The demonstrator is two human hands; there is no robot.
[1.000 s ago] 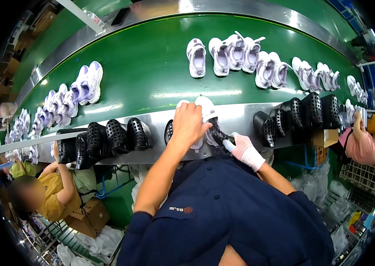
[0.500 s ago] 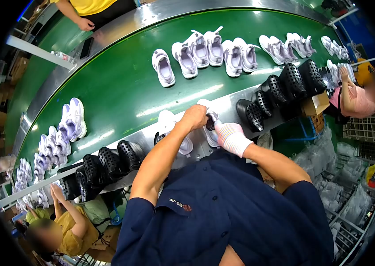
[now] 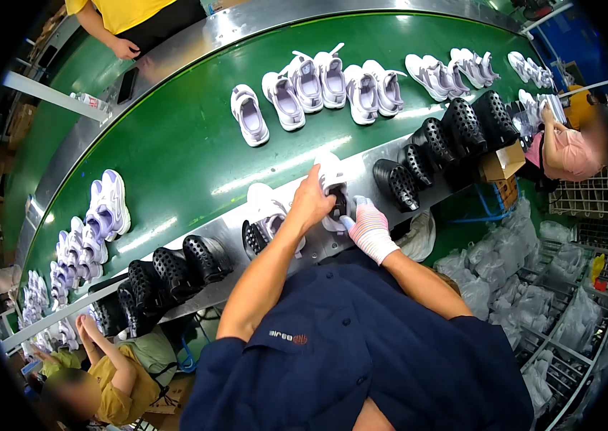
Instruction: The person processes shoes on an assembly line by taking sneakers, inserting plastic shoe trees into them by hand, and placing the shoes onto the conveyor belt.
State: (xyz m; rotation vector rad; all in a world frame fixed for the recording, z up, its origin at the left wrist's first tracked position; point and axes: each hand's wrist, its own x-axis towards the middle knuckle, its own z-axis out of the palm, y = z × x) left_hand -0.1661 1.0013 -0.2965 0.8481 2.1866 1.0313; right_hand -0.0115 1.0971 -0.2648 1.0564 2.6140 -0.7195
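A white sneaker (image 3: 330, 167) lies on the metal ledge in front of me, toe pointing away. Inside its opening sits a black perforated plastic insert (image 3: 336, 206). My bare left hand (image 3: 311, 202) is closed on the left side of this sneaker, fingers at the opening. My right hand (image 3: 368, 231), in a striped white glove with bluish fingertips, holds the sneaker's right edge near the heel, thumb against it. Left of them stands another white sneaker (image 3: 263, 195), partly behind my left forearm, with a black insert (image 3: 252, 238) beside it.
Several black perforated inserts line the metal ledge (image 3: 350, 244) to the left (image 3: 174, 273) and right (image 3: 429, 140). White and lilac sneakers (image 3: 286, 100) stand along the green belt (image 3: 189, 144). Other people are left, right and across. Plastic-wrapped bundles (image 3: 483, 273) fill a rack at right.
My right hand has shifted slightly down, its thumb and fingers now farther apart. My left hand has moved a little downward along the sneaker. The whole view has shifted slightly.
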